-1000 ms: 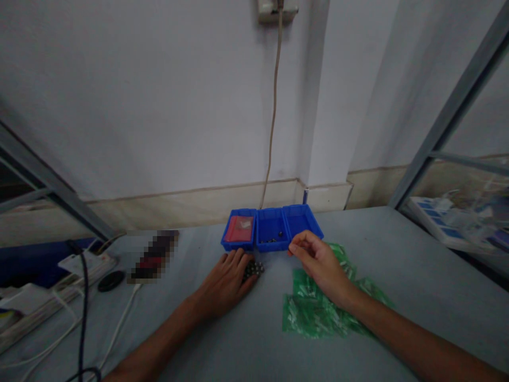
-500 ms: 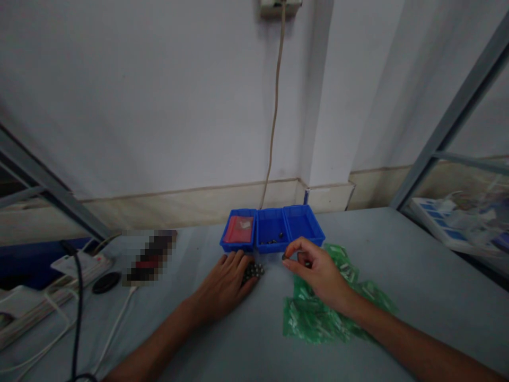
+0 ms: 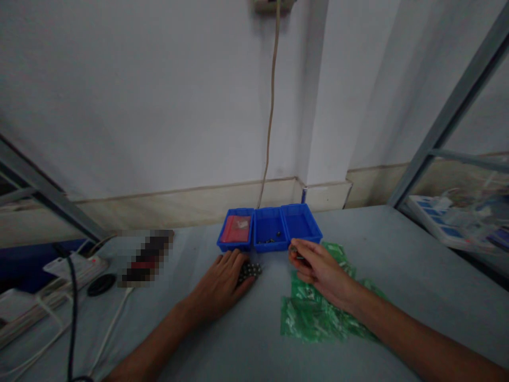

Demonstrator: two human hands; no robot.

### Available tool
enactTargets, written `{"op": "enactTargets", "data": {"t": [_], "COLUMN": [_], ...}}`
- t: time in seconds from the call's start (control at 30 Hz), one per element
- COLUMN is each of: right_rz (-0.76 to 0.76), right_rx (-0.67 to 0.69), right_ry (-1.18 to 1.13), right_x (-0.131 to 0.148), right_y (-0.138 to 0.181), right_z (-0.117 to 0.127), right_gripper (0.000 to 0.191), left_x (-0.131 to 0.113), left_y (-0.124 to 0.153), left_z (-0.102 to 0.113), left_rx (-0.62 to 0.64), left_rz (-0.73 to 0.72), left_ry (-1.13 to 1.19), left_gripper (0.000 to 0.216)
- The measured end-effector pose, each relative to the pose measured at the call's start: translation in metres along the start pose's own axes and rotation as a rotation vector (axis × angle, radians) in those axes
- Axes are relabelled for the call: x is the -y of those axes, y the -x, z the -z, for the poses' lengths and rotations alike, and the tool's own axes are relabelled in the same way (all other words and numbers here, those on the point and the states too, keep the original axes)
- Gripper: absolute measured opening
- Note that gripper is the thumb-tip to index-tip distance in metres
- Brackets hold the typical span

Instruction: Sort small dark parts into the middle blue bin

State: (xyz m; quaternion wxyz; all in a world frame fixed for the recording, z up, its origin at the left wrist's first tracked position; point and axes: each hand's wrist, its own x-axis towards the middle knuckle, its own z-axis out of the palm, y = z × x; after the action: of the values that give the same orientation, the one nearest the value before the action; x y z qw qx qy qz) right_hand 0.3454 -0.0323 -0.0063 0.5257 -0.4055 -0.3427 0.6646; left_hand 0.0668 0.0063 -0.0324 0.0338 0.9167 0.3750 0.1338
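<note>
My left hand (image 3: 223, 281) lies on the table, thumb apart from the fingers, curved beside a cluster of small, shiny dark metal pieces (image 3: 250, 270). Part of that cluster is hidden behind the hand. Between thumb and forefinger, my right hand (image 3: 318, 265) pinches a small metal piece (image 3: 293, 248), too small to name its kind. It hovers near the front of the right blue bin (image 3: 300, 223). The middle blue bin (image 3: 270, 223) has a few small metal pieces at its bottom. Clear green plastic packets (image 3: 318, 318) lie under and around my right forearm.
A red plastic bag (image 3: 237, 229) lies in the left blue bin (image 3: 234, 246). Left on the table are a pixelated object (image 3: 147, 258), a black disc (image 3: 101, 285), cables and a power strip (image 3: 95, 263). A white tray with blue compartments (image 3: 433, 220) stands at the far right.
My right hand has turned and drawn slightly right, the metal piece now held closer in its fingers. My left hand stays by the cluster. The whole view has shifted slightly.
</note>
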Motion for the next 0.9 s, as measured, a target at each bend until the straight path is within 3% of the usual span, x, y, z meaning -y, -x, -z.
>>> {"op": "enactTargets", "data": {"t": [0.33,0.9], "right_rz": [-0.065,-0.067], "right_rx": [0.148,0.138], "right_ry": [-0.025,-0.025], "right_x": [-0.0033,-0.0045], "right_y": [-0.0026,-0.0029], "right_z": [0.0061,0.0043], "right_gripper": [0.057,0.061], "left_x": [0.0022,0.0029], "left_y": [-0.0007,0.0011], "left_z": [0.0028,0.0058], "left_rx": [-0.009,-0.013], "left_rz": [-0.012,-0.046], "left_ry": [0.018,0.042], "left_gripper": [0.027,0.024]}}
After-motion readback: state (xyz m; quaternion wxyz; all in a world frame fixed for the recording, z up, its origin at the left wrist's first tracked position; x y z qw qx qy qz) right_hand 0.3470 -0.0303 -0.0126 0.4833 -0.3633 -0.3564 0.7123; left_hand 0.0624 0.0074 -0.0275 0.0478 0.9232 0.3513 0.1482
